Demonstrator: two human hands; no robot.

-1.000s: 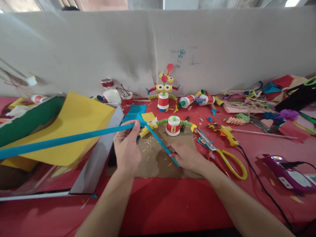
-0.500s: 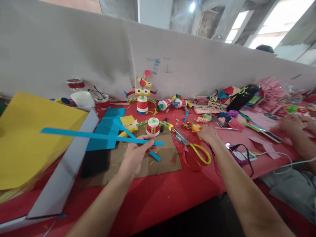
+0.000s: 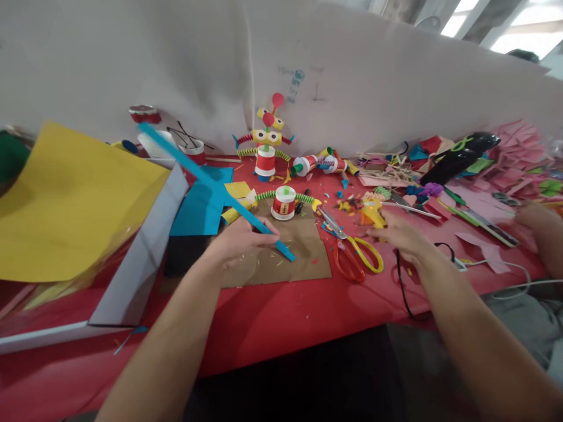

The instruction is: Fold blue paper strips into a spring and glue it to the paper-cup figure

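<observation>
Left hand: the left hand is closed on a long blue paper strip, pinching it near its lower end over the brown cardboard sheet.
Blue strip: it slants up and to the left from the hand, crossing over the blue paper sheet toward the white cups by the partition; its short end pokes out to the right of the fingers, just above the cardboard.
Right hand: the right hand reaches out to the yellow glue gun and is blurred; whether it grips the gun or only touches it cannot be told.
Between the hands: yellow-and-orange-handled scissors lie on the red surface, just right of the cardboard.
Behind the cardboard: a small red-and-white cup figure with spring arms stands at the far edge, and a taller cup robot stands against the grey partition.
Left side: a large yellow sheet and a grey board lean close beside the left forearm.
Right side: coloured paper scraps crowd the surface, and a black cable runs under the right wrist.
Far right: another person's hand rests on the surface.
</observation>
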